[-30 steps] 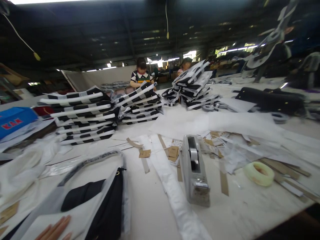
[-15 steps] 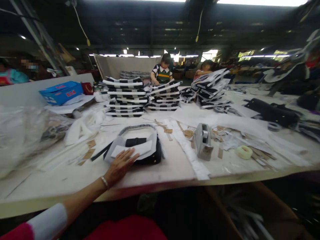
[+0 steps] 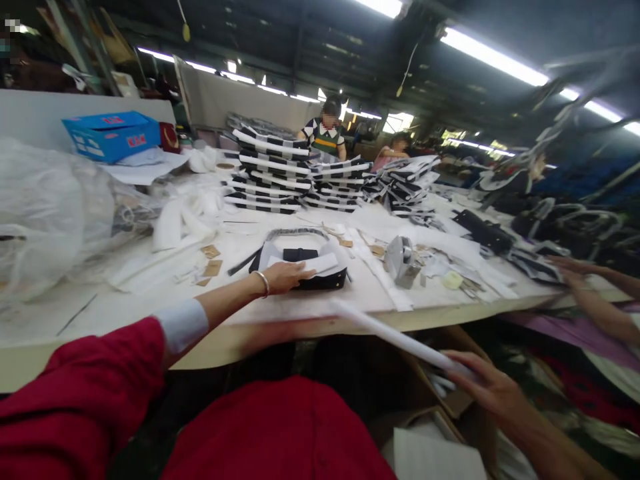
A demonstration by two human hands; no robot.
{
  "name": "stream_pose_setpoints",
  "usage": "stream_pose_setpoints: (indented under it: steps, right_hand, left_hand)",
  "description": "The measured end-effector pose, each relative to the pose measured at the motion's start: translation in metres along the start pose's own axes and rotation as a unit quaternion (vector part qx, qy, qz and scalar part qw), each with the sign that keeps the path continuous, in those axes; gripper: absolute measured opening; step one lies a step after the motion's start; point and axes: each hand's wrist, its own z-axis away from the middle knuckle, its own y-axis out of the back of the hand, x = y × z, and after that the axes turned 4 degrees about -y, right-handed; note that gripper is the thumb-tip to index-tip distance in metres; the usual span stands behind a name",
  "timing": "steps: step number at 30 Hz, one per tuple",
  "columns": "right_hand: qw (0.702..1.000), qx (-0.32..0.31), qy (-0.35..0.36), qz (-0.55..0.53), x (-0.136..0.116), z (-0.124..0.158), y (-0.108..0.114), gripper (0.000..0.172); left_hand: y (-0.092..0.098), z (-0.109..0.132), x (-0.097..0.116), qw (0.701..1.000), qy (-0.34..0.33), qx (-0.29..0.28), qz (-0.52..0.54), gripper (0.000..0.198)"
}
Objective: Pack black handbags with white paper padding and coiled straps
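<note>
Head view, over a long white-covered work table (image 3: 500, 308): the main risk lies in the long white strip (image 3: 395, 340) held out at 5 o'clock. Its free end points back over the table edge toward the black handbag with a grey handle (image 3: 325, 280), which sits at 12 o'clock. A careless swing could knock the bag's white paper insert (image 3: 320, 263) out of place, and a loose pinch could drop the strip into the brown cardboard box (image 3: 440, 393) below. A sideways shove from the palm could also slide the bag across the smooth table covering. A co-worker's hands (image 3: 570, 267) at 3 o'clock seem close enough to be clipped by a wide swing.

The left hand (image 3: 287, 277) lies open and flat on the bag, fingers extended and gripping nothing, with the arm stretched out toward 11 o'clock. The right hand (image 3: 493, 390) is closed on the strip, pinching it near one end.
</note>
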Motion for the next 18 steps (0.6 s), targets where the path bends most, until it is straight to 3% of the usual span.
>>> stream_pose_setpoints:
  steps: [2,4,8,13,18]
  right_hand:
    - [0.988,-0.06,0.14,-0.032,-0.042,-0.035,-0.017,0.022]
    - [0.972,-0.039,0.23,-0.034,-0.084,-0.065,-0.039,0.022]
    - [0.955,0.04,0.291,-0.036,-0.14,-0.102,-0.084,0.022]
    - [0.952,0.127,0.274,-0.045,-0.163,-0.128,-0.137,0.016]
    - [0.931,0.215,0.293,-0.036,-0.171,-0.145,-0.179,0.005]
  left_hand:
    - [0.009,-0.003,-0.006,1.0,-0.015,-0.027,0.005,0.058]
    - [0.014,-0.007,-0.011,0.999,-0.021,-0.04,0.012,0.059]
    - [0.02,-0.012,-0.017,0.998,-0.019,-0.04,0.047,0.06]
    - [0.025,-0.008,-0.013,0.997,-0.011,-0.016,0.072,0.056]
    - [-0.008,0.003,0.015,0.994,0.058,0.088,0.006,0.051]
